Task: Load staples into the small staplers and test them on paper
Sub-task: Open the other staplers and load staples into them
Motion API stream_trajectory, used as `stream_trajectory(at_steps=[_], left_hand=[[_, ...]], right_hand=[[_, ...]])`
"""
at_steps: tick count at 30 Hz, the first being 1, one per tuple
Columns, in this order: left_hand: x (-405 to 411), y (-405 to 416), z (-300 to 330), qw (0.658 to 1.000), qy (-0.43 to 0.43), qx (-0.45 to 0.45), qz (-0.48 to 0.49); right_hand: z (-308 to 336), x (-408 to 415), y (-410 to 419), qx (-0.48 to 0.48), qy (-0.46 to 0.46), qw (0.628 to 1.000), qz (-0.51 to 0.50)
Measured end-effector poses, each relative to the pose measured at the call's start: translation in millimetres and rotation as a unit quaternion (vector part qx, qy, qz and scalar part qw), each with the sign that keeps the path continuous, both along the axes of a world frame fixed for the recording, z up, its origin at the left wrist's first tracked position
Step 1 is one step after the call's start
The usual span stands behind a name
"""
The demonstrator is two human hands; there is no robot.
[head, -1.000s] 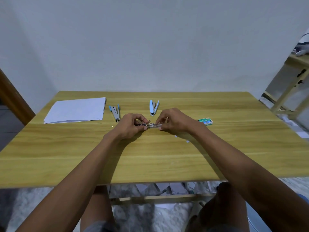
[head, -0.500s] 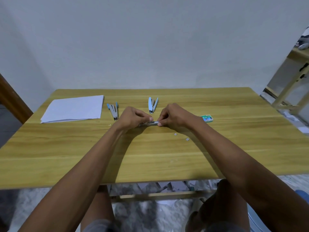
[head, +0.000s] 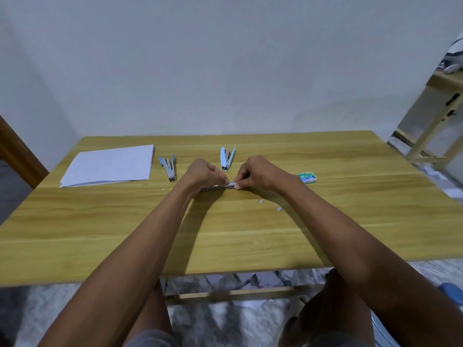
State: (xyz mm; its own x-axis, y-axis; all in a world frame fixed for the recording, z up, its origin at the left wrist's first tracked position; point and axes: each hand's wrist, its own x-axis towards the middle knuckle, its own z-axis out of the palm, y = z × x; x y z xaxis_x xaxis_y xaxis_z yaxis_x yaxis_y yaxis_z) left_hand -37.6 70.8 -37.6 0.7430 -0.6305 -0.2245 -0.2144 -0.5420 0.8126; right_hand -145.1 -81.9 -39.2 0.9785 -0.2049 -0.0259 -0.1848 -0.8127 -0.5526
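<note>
White paper (head: 109,165) lies stacked at the far left of the wooden surface (head: 100,221), presumably kept flat and handy for the test. Just right of it a small stapler (head: 168,168) lies hinged open, and another open stapler (head: 227,158) lies farther back, both probably awaiting staples. At the centre the left hand (head: 204,174) pins a third stapler (head: 218,187) down on the surface, fingers curled together over its near end to steady it. The right hand (head: 259,174) meets it from the other side, fingers (head: 238,187) pinched on what looks like a staple strip (head: 231,183) at the open channel; both wrists rest low, arms stretched forward. Two loose staple bits (head: 261,201) lie nearby, and the green staple box (head: 307,177) sits just beyond the right wrist
</note>
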Motion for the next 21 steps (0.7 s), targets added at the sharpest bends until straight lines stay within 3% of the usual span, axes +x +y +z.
stream_trajectory(at_steps=[3, 7, 9, 17, 19, 21], left_hand=[[10.1, 20.2, -6.8, 0.995, -0.083, 0.020, -0.041], [30.2, 56.8, -5.2, 0.962, -0.225, 0.135, -0.075], [30.4, 63.3, -0.7, 0.955, -0.260, 0.128, -0.065], [3.1, 39.1, 17.6, 0.975, -0.173, -0.142, 0.002], [-6.6, 26.8, 6.1, 0.977, -0.142, -0.156, -0.017], [-13.2, 17.9, -6.5, 0.977, -0.167, -0.132, -0.030]], right_hand=[[0.6, 0.9, -2.5, -0.013, 0.005, 1.000, -0.009], [-2.1, 3.7, -7.8, -0.027, -0.002, 0.999, -0.027], [-5.5, 4.6, -7.7, -0.030, -0.009, 0.999, -0.034], [-8.1, 3.1, 2.5, -0.013, -0.042, 0.998, -0.044], [-11.5, 0.9, 5.9, 0.014, -0.057, 0.996, -0.059], [-14.3, -0.3, 9.4, 0.045, -0.079, 0.992, -0.087]])
